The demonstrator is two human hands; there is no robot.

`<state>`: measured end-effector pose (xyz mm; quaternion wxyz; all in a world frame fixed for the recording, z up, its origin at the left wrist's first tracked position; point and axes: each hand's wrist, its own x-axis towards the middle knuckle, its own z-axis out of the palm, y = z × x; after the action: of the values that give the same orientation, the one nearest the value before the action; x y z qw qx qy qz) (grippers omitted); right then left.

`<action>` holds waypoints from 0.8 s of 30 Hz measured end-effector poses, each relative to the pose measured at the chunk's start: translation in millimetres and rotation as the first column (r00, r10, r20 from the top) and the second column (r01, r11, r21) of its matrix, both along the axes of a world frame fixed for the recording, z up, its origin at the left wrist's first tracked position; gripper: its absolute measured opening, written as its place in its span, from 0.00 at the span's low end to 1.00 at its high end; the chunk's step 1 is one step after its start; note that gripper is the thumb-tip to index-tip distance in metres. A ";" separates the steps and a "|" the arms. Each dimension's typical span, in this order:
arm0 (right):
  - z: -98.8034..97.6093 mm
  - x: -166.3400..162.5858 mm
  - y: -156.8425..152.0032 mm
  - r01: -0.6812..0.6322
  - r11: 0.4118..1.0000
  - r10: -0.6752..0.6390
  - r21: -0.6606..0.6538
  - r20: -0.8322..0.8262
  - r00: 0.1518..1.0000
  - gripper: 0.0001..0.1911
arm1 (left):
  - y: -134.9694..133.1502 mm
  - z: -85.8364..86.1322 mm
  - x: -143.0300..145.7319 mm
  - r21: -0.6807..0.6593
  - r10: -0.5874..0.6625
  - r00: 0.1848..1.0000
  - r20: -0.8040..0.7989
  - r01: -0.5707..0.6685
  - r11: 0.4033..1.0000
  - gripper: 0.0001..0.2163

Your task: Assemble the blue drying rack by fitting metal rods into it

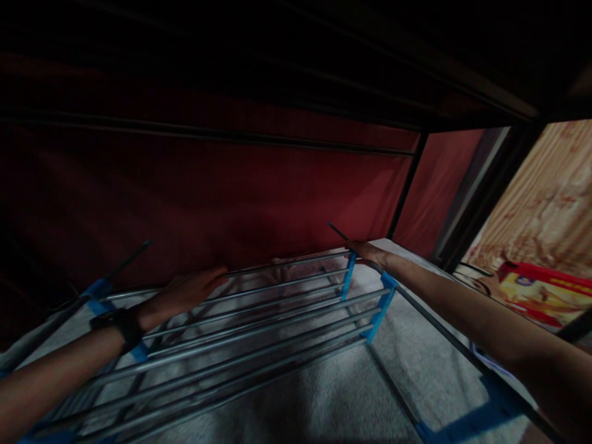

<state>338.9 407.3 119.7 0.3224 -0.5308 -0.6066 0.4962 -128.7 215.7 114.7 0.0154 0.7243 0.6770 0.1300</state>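
Observation:
A rack of grey metal tubes [259, 336] with blue plastic connectors [382, 311] lies across the pale, fuzzy bedding. My left hand [185, 293], with a dark band on its wrist, is closed over the rack's far tube on the left side. Its fingertips point right, and its underside is hidden. At the far right corner, my right hand [365, 250] grips the rack beside a blue connector [349, 274]. Tube ends stick up past both far corners. Another blue connector [481, 410] sits low on the right, under my right forearm.
Dark red cloth [259, 197] hangs behind the rack. A dark metal frame with a post [490, 197] stands at the right, and a dark surface hangs low overhead. Beyond the post are a red and yellow packet [546, 293] and a patterned beige curtain [550, 197].

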 end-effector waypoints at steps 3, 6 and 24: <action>-4.8 2.8 6.2 -0.025 1.000 0.025 0.001 -0.002 1.000 0.14 | -1.3 1.2 1.1 -0.005 0.012 1.000 0.002 -0.012 1.000 0.31; -5.9 3.8 7.8 -0.039 0.999 0.039 0.004 -0.006 0.999 0.15 | -0.5 -0.2 -0.2 -0.015 0.013 1.000 -0.007 -0.013 1.000 0.31; 0.6 -2.6 -0.4 -0.022 0.999 0.020 0.038 0.052 0.998 0.18 | -0.2 0.6 -2.6 -0.020 -0.024 1.000 0.018 0.024 1.000 0.25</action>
<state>336.4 406.9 120.3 0.3116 -0.5305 -0.6297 0.4742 -131.3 215.5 115.3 0.0304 0.7309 0.6694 0.1294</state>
